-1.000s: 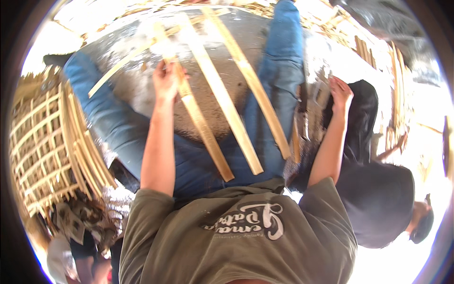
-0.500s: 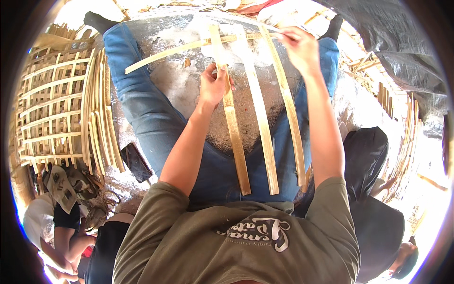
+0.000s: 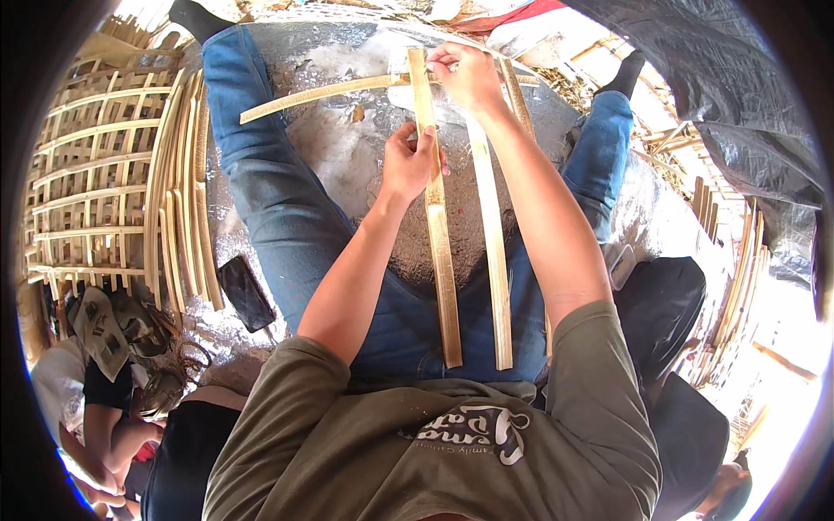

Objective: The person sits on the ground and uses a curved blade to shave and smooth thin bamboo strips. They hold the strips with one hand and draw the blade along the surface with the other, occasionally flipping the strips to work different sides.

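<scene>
My left hand (image 3: 412, 162) is closed around a long flat bamboo strip (image 3: 442, 269), the leftmost of three that run from my lap away from me. Beside it lies the middle bamboo strip (image 3: 496, 286), its far end covered by my right hand. The right-hand bamboo strip (image 3: 517, 97) is mostly hidden under my right forearm. A crosswise bamboo strip (image 3: 313, 97) meets them near their far ends. My right hand (image 3: 472, 76) is at this crossing, fingertips pinched together by the leftmost strip's edge. What the pinch holds cannot be made out.
At left stand a woven bamboo panel (image 3: 95, 187) and a bundle of strips (image 3: 181, 200). A dark phone (image 3: 246, 293) lies by my left leg. Other people sit close on both sides. Dark plastic sheeting (image 3: 721, 95) hangs at the far right.
My right hand has moved left along the crosswise strip, from near its right end to the leftmost strip. My left hand keeps its grip, and the view has shifted slightly.
</scene>
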Tool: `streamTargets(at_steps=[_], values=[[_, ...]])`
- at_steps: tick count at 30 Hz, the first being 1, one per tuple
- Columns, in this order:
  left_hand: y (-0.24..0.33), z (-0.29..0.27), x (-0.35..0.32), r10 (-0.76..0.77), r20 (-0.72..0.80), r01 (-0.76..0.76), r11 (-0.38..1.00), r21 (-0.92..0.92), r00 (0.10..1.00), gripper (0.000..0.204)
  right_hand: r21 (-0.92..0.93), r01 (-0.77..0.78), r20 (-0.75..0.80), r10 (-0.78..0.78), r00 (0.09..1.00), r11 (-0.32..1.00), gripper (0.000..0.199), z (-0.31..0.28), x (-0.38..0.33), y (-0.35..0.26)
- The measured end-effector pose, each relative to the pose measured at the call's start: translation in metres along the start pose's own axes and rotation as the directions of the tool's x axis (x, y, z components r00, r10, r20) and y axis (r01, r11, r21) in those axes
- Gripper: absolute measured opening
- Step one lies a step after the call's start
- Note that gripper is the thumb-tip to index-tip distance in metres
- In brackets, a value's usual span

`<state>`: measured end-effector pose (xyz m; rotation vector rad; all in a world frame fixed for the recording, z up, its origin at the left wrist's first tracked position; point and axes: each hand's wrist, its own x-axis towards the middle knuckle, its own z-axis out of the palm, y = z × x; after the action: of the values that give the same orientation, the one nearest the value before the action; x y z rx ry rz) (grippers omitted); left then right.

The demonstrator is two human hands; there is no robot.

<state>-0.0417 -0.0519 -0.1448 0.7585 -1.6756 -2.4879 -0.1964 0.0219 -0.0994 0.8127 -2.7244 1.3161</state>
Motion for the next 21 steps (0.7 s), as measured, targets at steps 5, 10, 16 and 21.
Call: streamTargets(at_steps=[5, 10, 16, 21], values=[[0.001, 0.001, 0.000, 0.000, 0.006, 0.000, 1.000, 0.001, 1.000, 0.022, -0.026, 0.023, -0.026, -0.023, 0.999, 0.999, 0.008, 0.011, 0.003, 0.005], [0.003, 0.001, -0.001, 0.013, 0.004, -0.013, 1.000, 0.021, 1.000, 0.023, -0.052, 0.043, 0.004, -0.042, 0.999, 0.998, 0.008, 0.016, 0.004, 0.005], [-0.001, -0.002, 0.001, 0.055, 0.016, -0.055, 0.998, 0.040, 0.998, 0.024, -0.053, 0.063, 0.013, -0.063, 0.998, 0.997, 0.008, 0.017, 0.002, 0.009], [-0.001, -0.002, 0.001, 0.033, 0.021, -0.033, 0.999, 0.018, 0.999, 0.026, -0.059, 0.087, -0.009, -0.088, 0.996, 0.994, 0.008, 0.018, 0.000, 0.009]])
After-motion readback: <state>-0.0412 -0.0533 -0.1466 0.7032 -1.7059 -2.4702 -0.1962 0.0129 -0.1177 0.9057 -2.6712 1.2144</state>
